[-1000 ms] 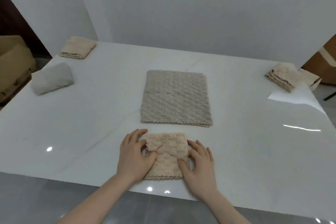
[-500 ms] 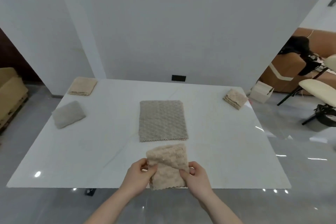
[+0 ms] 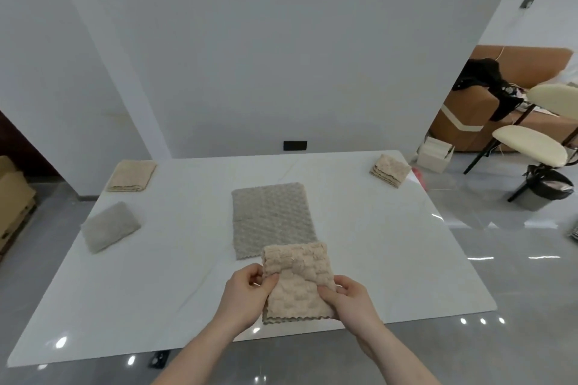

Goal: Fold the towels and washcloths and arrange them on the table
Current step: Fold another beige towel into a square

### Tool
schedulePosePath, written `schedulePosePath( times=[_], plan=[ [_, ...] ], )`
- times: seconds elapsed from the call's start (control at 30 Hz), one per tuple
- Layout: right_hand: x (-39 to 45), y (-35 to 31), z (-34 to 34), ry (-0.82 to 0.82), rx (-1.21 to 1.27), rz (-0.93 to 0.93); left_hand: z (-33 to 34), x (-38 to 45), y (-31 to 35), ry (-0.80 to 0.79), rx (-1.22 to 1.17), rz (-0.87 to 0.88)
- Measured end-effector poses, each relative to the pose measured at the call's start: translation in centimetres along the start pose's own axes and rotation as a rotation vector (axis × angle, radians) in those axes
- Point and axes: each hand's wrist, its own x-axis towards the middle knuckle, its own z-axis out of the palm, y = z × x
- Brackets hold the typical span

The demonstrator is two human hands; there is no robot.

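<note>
A folded beige washcloth point(image 3: 297, 275) is lifted above the near edge of the white table point(image 3: 391, 259). My left hand point(image 3: 247, 294) pinches its left side and my right hand point(image 3: 350, 300) pinches its right side. Just beyond it a grey towel point(image 3: 270, 216) lies flat in the table's middle, its near edge partly covered by the washcloth. A folded grey towel point(image 3: 109, 226) sits at the left. A folded beige towel point(image 3: 131, 176) lies at the far left corner. A stack of folded beige washcloths point(image 3: 390, 169) rests at the far right corner.
A white wall stands behind the table. Cream chairs point(image 3: 531, 144), a small bin point(image 3: 545, 191) and a brown sofa point(image 3: 488, 97) are on the right. Cardboard boxes point(image 3: 12, 200) stand at the far left. Glossy grey floor surrounds the table.
Both hands went from pressing the beige washcloth flat on the table to pinching its sides and lifting it. The camera pulled back and up, showing the whole table.
</note>
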Motion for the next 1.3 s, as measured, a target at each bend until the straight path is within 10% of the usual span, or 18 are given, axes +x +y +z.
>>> schedulePosePath(
  times=[0.7, 1.3],
  plan=[
    [6.2, -3.4, -27.5, -0.085, -0.134, -0.065, 22.9, 0.6, 12.6, 0.146, -0.036, -0.049],
    [14.6, -4.7, -36.6, 0.033, -0.246, -0.032, 32.2, 11.0, 15.9, 0.086, 0.008, -0.109]
  ],
)
